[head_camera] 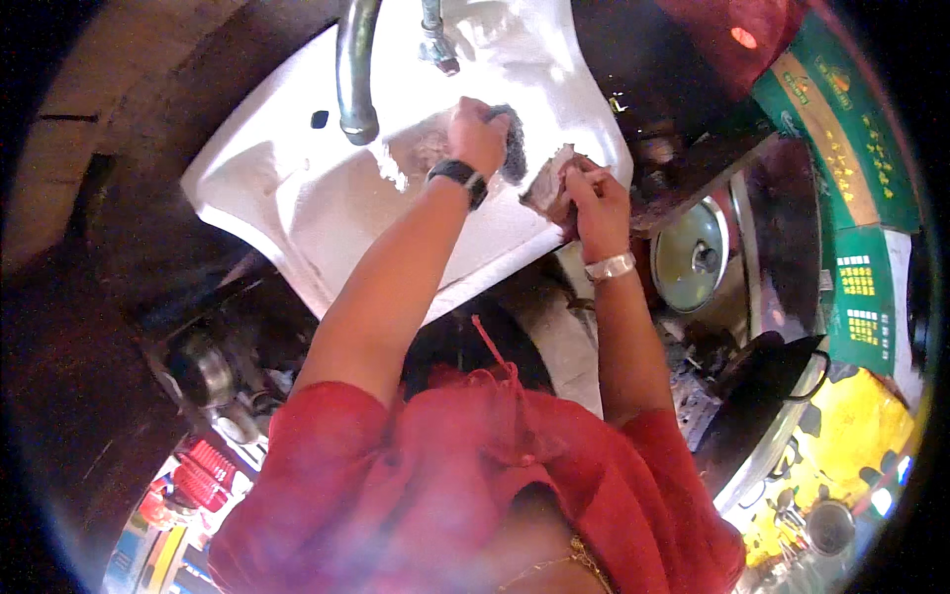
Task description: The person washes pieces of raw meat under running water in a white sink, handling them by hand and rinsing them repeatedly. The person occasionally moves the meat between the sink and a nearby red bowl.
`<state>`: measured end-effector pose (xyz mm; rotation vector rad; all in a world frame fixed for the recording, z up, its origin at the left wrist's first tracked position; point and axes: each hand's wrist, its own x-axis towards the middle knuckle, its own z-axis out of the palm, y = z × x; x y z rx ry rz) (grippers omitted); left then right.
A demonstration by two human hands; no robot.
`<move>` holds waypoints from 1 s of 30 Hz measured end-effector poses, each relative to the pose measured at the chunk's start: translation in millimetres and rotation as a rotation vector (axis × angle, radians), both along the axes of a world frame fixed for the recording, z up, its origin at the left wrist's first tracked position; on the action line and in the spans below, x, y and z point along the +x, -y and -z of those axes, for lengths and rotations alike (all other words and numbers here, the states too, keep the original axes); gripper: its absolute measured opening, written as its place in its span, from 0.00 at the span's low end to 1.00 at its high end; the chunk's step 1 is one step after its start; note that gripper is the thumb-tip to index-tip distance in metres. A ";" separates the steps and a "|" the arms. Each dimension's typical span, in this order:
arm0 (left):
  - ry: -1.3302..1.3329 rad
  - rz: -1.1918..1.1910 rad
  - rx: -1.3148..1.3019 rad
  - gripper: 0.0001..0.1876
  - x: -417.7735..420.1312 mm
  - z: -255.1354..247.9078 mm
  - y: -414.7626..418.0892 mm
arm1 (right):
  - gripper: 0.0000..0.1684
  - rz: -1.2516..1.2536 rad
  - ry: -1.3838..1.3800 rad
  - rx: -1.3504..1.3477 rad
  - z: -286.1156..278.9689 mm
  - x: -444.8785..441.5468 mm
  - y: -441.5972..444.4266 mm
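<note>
My left hand (479, 137), with a black band at the wrist, is over the basin of a white sink (312, 252). Its fingers are closed at the edge of a dark grey, mesh-like pad (513, 148). At the sink's right rim, my right hand (600, 200) pinches a ragged, grey-brown, flat piece (549, 185); its material is unclear. Water (391, 171) runs from a curved metal faucet (358, 74) into the basin, left of my left hand. Glare washes out much of the basin.
A second, smaller tap (438, 48) stands at the sink's back. Right of the sink is a glass pot lid (690, 256) with a dark knob. Farther right are green printed cartons (861, 289) and a yellow patterned surface (839, 431). A metal pot (208, 375) sits at lower left.
</note>
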<state>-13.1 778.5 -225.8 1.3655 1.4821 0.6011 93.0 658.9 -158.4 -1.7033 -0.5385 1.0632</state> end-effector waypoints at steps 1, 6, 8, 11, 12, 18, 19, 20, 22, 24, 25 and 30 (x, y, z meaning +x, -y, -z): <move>-0.062 0.019 0.022 0.19 9.5 7.9 -1.4 | 0.21 -0.122 0.220 -0.084 -21.9 6.2 5.4; 0.353 -0.246 -0.377 0.14 29.2 65.6 -4.1 | 0.17 -0.022 0.427 0.038 -56.4 37.6 41.6; 0.092 0.161 -0.296 0.18 53.4 49.0 8.3 | 0.11 0.134 0.210 0.121 -51.8 43.2 45.3; -0.099 0.458 0.130 0.19 98.0 44.4 57.2 | 0.12 0.132 0.078 0.171 -33.0 41.4 42.9; -0.060 0.496 0.212 0.18 92.6 38.1 71.1 | 0.14 0.102 0.062 0.177 -26.3 38.9 43.6; -0.475 0.609 0.080 0.12 -112.2 71.1 111.2 | 0.08 0.005 -0.101 0.037 -3.4 6.7 33.8; -0.577 0.608 0.180 0.13 -163.1 79.2 122.8 | 0.08 0.015 -0.254 0.095 1.6 -4.6 26.9; -0.725 0.728 0.112 0.13 -186.2 41.1 112.5 | 0.09 0.025 -0.354 0.106 6.1 -16.3 18.1; -0.812 0.975 0.299 0.09 -213.7 31.6 91.3 | 0.11 -0.149 -0.608 0.044 32.8 -29.6 -0.1; -0.984 1.018 0.438 0.06 -220.0 22.6 41.8 | 0.13 -0.267 -0.665 -0.008 28.3 -58.7 -21.7; -1.009 0.952 0.544 0.06 -222.0 17.8 16.8 | 0.13 -0.332 -0.691 -0.019 27.8 -74.0 -31.3; -1.078 0.832 0.522 0.11 -272.6 23.7 35.2 | 0.12 -0.502 -0.854 -0.073 18.3 -118.3 -63.6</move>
